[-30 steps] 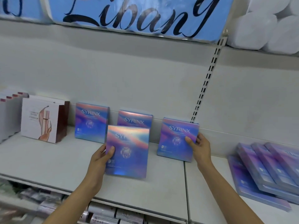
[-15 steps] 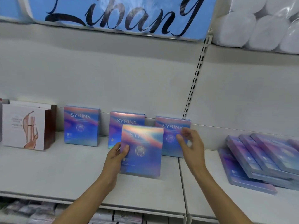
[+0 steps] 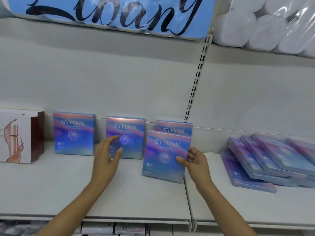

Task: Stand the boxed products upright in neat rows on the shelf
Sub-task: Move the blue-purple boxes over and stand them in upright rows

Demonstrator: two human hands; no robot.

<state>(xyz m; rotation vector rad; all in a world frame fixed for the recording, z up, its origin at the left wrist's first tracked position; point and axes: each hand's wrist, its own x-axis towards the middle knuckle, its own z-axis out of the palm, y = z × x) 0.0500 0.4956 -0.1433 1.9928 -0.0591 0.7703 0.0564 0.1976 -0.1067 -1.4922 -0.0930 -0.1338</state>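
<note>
Three blue-purple SYRINX boxes stand upright along the back of the white shelf (image 3: pixel 51 188): the left box (image 3: pixel 74 133), the middle box (image 3: pixel 131 132) and the right box (image 3: pixel 173 127). A fourth SYRINX box (image 3: pixel 163 155) stands in front of the right one and hides its lower part. My right hand (image 3: pixel 194 160) pinches the front box at its right edge, thumb on its face. My left hand (image 3: pixel 107 154) hovers with spread fingers in front of the middle box, holding nothing.
A pile of flat SYRINX boxes (image 3: pixel 265 164) lies on the shelf at the right. White and brown boxes (image 3: pixel 20 137) stand at the far left. A slotted upright (image 3: pixel 196 82) runs up the back wall. Packaged white rolls (image 3: pixel 265 24) sit above.
The front box moved right, from before the middle box to before the right one. My left hand let go of it and drew left; my right hand took hold of its right edge.
</note>
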